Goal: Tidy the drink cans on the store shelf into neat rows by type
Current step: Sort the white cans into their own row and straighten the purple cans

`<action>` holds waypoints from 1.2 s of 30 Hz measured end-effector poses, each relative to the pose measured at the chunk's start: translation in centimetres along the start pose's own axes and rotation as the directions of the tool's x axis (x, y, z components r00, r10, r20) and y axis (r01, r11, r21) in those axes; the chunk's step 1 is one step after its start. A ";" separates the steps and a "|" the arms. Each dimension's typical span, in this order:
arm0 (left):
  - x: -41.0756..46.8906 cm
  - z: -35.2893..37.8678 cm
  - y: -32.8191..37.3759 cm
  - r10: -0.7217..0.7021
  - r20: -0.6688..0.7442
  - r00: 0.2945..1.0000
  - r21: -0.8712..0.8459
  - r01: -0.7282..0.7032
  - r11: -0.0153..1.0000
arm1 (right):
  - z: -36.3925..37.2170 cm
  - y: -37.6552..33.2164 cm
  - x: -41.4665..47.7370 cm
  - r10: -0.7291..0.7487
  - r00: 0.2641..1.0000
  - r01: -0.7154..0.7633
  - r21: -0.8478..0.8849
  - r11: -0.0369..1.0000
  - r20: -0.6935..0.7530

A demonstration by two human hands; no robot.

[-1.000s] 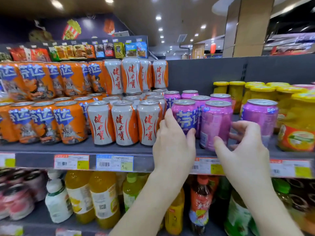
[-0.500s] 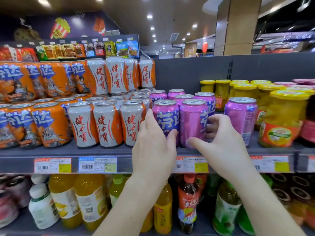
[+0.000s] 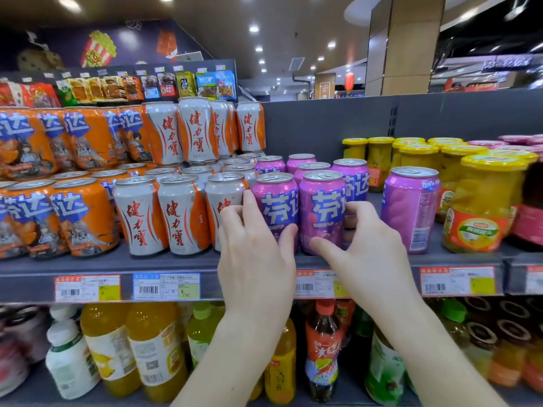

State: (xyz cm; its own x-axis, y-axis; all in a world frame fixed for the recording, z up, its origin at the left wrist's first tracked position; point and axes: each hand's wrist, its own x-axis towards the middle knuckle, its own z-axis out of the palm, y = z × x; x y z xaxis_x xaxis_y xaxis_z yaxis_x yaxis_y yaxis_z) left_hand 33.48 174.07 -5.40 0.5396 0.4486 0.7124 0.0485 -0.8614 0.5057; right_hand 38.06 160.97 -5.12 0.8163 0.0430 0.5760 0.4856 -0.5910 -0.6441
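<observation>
Grey shelf (image 3: pixel 88 265) holds all cans upright. Reference: purple can B (image 3: pixel 321 210), front row.
- Orange cans (image 3: pixel 73 212): far left of B
- White cans (image 3: pixel 164 215): between the orange cans and B
- Yellow-lidded jars (image 3: pixel 482 207): far right of B
- Left hand (image 3: pixel 255 259): left of B, fingers curled round purple can A (image 3: pixel 276 210), which touches B's left side
- Right hand (image 3: pixel 370 248): grips B, thumb in front, fingers behind
- Purple can C (image 3: pixel 410 207): stands apart, right of B, small print facing out
</observation>
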 end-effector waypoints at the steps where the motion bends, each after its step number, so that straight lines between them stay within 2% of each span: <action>1: 0.1 0.0 -0.1 -0.009 -0.001 1.000 -0.018 0.009 1.000 | 0.3 -0.1 -0.1 -0.015 1.000 0.014 -0.021 1.000 -0.015; 4: 0.0 0.0 -0.1 -0.017 -0.024 1.000 -0.013 0.016 1.000 | 0.8 -0.1 -0.1 -0.041 0.999 0.040 -0.038 0.998 -0.023; 7: 0.0 0.0 -0.3 -0.006 -0.057 0.998 0.044 0.009 0.999 | -0.1 -0.2 -0.4 -0.057 0.998 0.058 0.041 0.997 -0.031; 8: 0.0 0.0 -0.4 -0.002 -0.068 0.998 0.047 0.005 0.999 | -0.8 -0.1 -0.6 -0.078 0.993 0.084 0.063 0.994 -0.090; 10: 0.0 0.0 -0.8 0.018 -0.086 0.996 0.025 -0.016 1.000 | -2.6 0.6 -1.1 -0.109 0.945 0.132 0.053 0.990 -0.308; 12: -0.2 -0.2 -0.7 0.060 -0.113 0.992 -0.011 -0.062 0.998 | -4.2 1.7 -1.5 -0.058 0.887 0.073 0.016 0.997 -0.459; 13: -0.2 -0.3 -0.5 0.095 -0.127 0.987 -0.025 -0.099 0.995 | -4.6 2.3 -1.5 -0.018 0.882 0.012 -0.016 1.000 -0.471; 16: 0.3 -0.8 0.4 0.213 -0.152 0.965 -0.048 -0.222 0.974 | -3.9 3.5 -1.0 0.084 0.940 -0.131 -0.123 0.984 -0.331; 18: 1.4 -1.1 0.9 0.282 -0.133 0.950 -0.059 -0.292 0.955 | -3.2 3.5 -0.5 0.133 0.959 -0.165 -0.112 0.980 -0.251; 21: 3.4 -1.4 1.4 0.392 -0.014 0.920 -0.044 -0.392 0.919 | -3.1 3.8 0.4 0.170 0.942 -0.197 -0.067 0.978 -0.288; 24: 5.2 -1.6 1.9 0.476 0.152 0.866 0.042 -0.486 0.873 | -3.2 3.7 0.6 0.169 0.943 -0.181 -0.016 0.983 -0.289; 28: 7.1 -1.9 2.1 0.530 0.273 0.803 0.104 -0.572 0.814 | -3.3 3.9 0.9 0.089 0.987 -0.094 -0.034 0.995 -0.135; 31: 8.0 -2.2 2.2 0.553 0.324 0.768 0.048 -0.597 0.801 | -4.1 3.9 2.0 0.153 0.987 -0.146 0.121 0.982 -0.045; 33: 8.1 -2.3 2.4 0.568 0.354 0.743 0.016 -0.612 0.791 | -4.7 3.6 2.8 0.187 0.979 -0.200 0.204 0.958 0.084; 36: 8.3 -2.4 3.0 0.579 0.393 0.714 -0.015 -0.625 0.781 | -5.4 3.1 3.5 0.139 0.966 -0.182 0.194 0.964 0.218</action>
State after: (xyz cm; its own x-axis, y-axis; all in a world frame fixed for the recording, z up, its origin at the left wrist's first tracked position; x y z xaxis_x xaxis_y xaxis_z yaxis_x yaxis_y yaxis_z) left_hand 36.07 175.79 3.16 0.7436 -0.2721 0.6108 -0.3120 -0.9491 -0.0430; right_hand 40.74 154.91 -2.40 0.9241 0.1350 0.3576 0.3802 -0.4209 -0.8236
